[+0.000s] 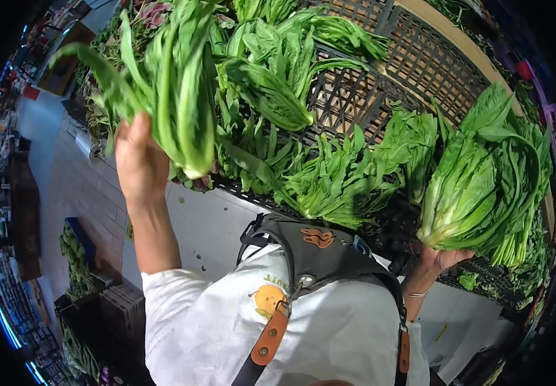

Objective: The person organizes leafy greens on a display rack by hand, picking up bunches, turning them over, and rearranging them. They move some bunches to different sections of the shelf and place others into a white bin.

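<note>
In the head view my left hand (139, 157) is closed round the side of a long-leaved lettuce (185, 90), its pale cut base pointing down. My right hand (442, 257) is under a fuller bunch of leaf lettuce (477, 186), gripping it near the pale stem end; the leaves hide most of its fingers. Between the hands, more leafy greens (333, 177) lie along the near edge of the display. Another lettuce (268, 93) rests farther back beside the black crates.
Black slatted plastic crates (349, 96) form the display, with a wooden rail (452, 32) behind. Reddish-green leaves (152, 14) are at the back left. To the left runs a tiled aisle (78, 174), with a produce crate (123, 309) low down. My apron (326, 251) is close to the display.
</note>
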{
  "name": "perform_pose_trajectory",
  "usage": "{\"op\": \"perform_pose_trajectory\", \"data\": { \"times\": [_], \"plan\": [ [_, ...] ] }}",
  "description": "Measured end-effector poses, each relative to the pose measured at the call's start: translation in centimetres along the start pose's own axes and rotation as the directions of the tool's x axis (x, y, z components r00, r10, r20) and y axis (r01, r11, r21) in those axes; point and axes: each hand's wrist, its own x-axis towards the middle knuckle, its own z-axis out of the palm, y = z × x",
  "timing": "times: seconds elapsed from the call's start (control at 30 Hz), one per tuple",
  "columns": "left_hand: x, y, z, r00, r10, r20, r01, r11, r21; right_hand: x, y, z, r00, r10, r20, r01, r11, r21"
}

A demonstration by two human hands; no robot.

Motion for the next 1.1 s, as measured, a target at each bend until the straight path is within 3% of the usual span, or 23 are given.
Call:
{"op": "perform_pose_trajectory", "data": {
  "times": [0.03, 0.07, 0.13, 0.2, 0.33, 0.43, 0.57, 0.67, 0.73, 0.77, 0.83, 0.87, 0.93, 1.0, 1.03, 1.1],
  "plan": [
    [-1.6, -0.2, -1.0, 0.997, -0.016, -0.073, 0.023, 0.996, 0.089, 0.0, -0.1, -0.2, 0.994, -0.036, -0.105, 0.029, 0.997, -0.065],
    [-3.3, -0.4, -1.6, 0.995, -0.061, -0.083, 0.069, 0.992, 0.104, 0.1, -0.2, -0.4, 0.994, -0.024, -0.105, 0.021, 0.999, -0.03],
    [-6.2, -1.4, -0.7, 0.987, -0.018, -0.16, 0.061, 0.962, 0.266, 0.2, -0.2, -0.8, 0.995, 0.001, -0.1, 0.003, 0.999, 0.037],
    [-9.2, -1.8, -2.2, 0.984, -0.099, -0.149, 0.157, 0.874, 0.459, 0.5, -0.4, -0.6, 0.995, 0.066, -0.071, -0.06, 0.995, 0.085],
    [-13.2, -1.5, -1.1, 0.958, -0.059, -0.279, 0.185, 0.872, 0.452, 1.0, -1.3, -1.5, 0.988, 0.15, 0.028, -0.153, 0.979, 0.139],
    [-14.9, -0.1, -1.0, 0.957, -0.017, -0.29, 0.165, 0.853, 0.495, 1.4, -1.5, -1.2, 0.98, 0.188, 0.064, -0.195, 0.97, 0.148],
    [-16.4, 0.8, -2.4, 0.933, 0.182, -0.311, 0.023, 0.831, 0.556, 1.6, -1.8, -1.9, 0.983, 0.179, -0.05, -0.168, 0.97, 0.178],
    [-16.4, 0.2, -1.0, 0.897, 0.335, -0.287, -0.107, 0.796, 0.595, 2.3, -1.8, -1.6, 0.982, 0.188, 0.025, -0.188, 0.945, 0.267],
    [-15.9, -2.2, -1.6, 0.811, 0.507, -0.29, -0.15, 0.661, 0.736, 2.7, -1.4, -1.5, 0.974, 0.207, 0.091, -0.224, 0.929, 0.295],
    [-15.9, -3.7, -2.2, 0.841, 0.416, -0.347, -0.101, 0.75, 0.654, 2.7, -1.3, -1.5, 0.969, 0.213, 0.122, -0.241, 0.92, 0.308],
    [-14.6, -6.1, -2.5, 0.881, 0.439, -0.174, -0.113, 0.554, 0.825, 2.7, -1.2, -1.4, 0.961, 0.247, 0.126, -0.271, 0.934, 0.235],
    [-13.6, -7.4, -2.0, 0.88, 0.471, 0.067, -0.184, 0.208, 0.961, 2.7, -1.5, -1.3, 0.957, 0.261, 0.126, -0.282, 0.94, 0.192],
    [-12.7, -9.5, -0.9, 0.92, 0.288, 0.265, -0.308, 0.115, 0.944, 2.7, -1.9, -1.3, 0.955, 0.248, 0.163, -0.277, 0.942, 0.191],
    [-13.2, -12.6, -1.8, 0.969, 0.004, 0.247, -0.247, 0.046, 0.968, 2.5, -2.1, -1.5, 0.96, 0.227, 0.161, -0.255, 0.949, 0.184],
    [-13.3, -13.3, -1.8, 0.985, -0.093, 0.147, -0.142, 0.055, 0.988, 2.2, -2.4, -1.8, 0.966, 0.215, 0.142, -0.239, 0.955, 0.177],
    [-12.4, -13.3, -1.9, 0.982, -0.158, 0.1, -0.098, 0.019, 0.995, 2.0, -2.3, -1.5, 0.97, 0.2, 0.139, -0.221, 0.962, 0.159]
  ]
}}
